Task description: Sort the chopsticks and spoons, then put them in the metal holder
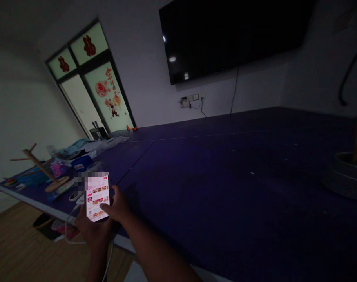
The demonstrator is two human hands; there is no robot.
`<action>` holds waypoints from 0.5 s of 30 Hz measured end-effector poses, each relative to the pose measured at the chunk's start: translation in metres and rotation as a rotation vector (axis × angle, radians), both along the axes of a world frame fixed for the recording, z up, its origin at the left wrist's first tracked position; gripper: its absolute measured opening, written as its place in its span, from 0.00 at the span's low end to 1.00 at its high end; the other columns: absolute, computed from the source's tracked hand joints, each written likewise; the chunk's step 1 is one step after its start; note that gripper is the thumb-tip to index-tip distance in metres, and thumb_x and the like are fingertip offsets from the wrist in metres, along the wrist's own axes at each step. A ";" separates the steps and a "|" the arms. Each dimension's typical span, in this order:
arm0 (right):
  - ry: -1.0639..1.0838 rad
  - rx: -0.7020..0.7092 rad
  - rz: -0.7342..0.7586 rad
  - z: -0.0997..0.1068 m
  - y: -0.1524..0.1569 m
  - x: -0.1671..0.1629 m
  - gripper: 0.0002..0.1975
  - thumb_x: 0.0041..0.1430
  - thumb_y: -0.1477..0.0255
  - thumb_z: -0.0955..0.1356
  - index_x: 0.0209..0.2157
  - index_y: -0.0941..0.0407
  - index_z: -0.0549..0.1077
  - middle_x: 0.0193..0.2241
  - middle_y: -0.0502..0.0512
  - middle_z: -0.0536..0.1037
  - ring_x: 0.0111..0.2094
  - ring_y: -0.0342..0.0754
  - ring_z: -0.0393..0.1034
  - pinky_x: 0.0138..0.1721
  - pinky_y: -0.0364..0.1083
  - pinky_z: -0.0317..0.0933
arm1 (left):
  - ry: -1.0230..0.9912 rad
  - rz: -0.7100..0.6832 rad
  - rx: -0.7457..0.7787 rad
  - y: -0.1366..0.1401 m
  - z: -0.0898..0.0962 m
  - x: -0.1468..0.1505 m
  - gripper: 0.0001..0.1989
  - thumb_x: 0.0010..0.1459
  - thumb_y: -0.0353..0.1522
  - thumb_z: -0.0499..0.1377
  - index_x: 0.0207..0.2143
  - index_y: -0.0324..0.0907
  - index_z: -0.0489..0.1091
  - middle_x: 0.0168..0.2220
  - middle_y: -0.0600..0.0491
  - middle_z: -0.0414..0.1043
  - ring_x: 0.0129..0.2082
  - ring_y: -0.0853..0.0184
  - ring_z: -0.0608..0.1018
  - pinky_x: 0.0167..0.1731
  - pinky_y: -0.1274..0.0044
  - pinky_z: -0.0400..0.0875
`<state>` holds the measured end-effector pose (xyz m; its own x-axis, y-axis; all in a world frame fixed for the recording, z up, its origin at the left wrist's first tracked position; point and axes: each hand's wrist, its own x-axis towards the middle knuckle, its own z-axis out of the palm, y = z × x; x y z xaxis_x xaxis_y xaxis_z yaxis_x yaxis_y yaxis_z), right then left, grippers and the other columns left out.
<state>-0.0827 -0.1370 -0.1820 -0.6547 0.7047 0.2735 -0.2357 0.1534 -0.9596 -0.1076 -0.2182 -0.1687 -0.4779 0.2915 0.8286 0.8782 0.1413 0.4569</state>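
Note:
A smartphone (97, 198) with a lit screen, showing rows of small food pictures, is held over the near left edge of the purple table. My left hand (93, 229) is closed around its lower part from below. The thumb of my right hand (119, 207) lies on the screen, while its other fingers bend behind the phone's right side and are partly hidden. A white cable (67, 233) hangs in a loop beside my left hand. Part of the picture above the phone is blurred out.
On the purple table (210, 168), a wooden stand (41, 166), a blue box (81, 163) and plastic bags lie to the left. A round grey pot (345, 176) stands at the right. Bins (47, 227) sit below the edge. A large screen (234, 35) hangs on the wall.

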 end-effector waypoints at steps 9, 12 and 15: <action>-0.009 0.002 -0.009 0.000 0.000 0.000 0.38 0.41 0.75 0.71 0.56 0.55 0.57 0.42 0.57 0.75 0.41 0.52 0.72 0.40 0.50 0.67 | -0.063 -0.024 0.011 -0.001 0.005 0.006 0.24 0.34 0.39 0.64 0.36 0.38 0.69 0.29 0.52 0.73 0.23 0.63 0.75 0.22 0.74 0.71; -0.003 -0.001 -0.003 0.001 0.000 0.001 0.38 0.41 0.75 0.71 0.56 0.55 0.57 0.42 0.57 0.75 0.41 0.52 0.72 0.41 0.50 0.67 | -0.058 -0.035 0.016 0.000 0.004 0.004 0.24 0.34 0.41 0.64 0.35 0.38 0.68 0.28 0.52 0.73 0.23 0.63 0.75 0.21 0.74 0.70; -0.005 0.014 -0.013 0.001 0.000 0.002 0.38 0.41 0.75 0.71 0.56 0.56 0.57 0.42 0.59 0.75 0.42 0.53 0.72 0.42 0.50 0.66 | -0.037 -0.020 0.022 0.001 0.004 0.003 0.22 0.34 0.42 0.63 0.32 0.38 0.68 0.27 0.51 0.73 0.22 0.62 0.74 0.21 0.72 0.70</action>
<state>-0.0803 -0.1371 -0.1809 -0.6467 0.7096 0.2797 -0.2287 0.1695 -0.9586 -0.1046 -0.2177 -0.1648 -0.5026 0.2827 0.8170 0.8633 0.1135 0.4918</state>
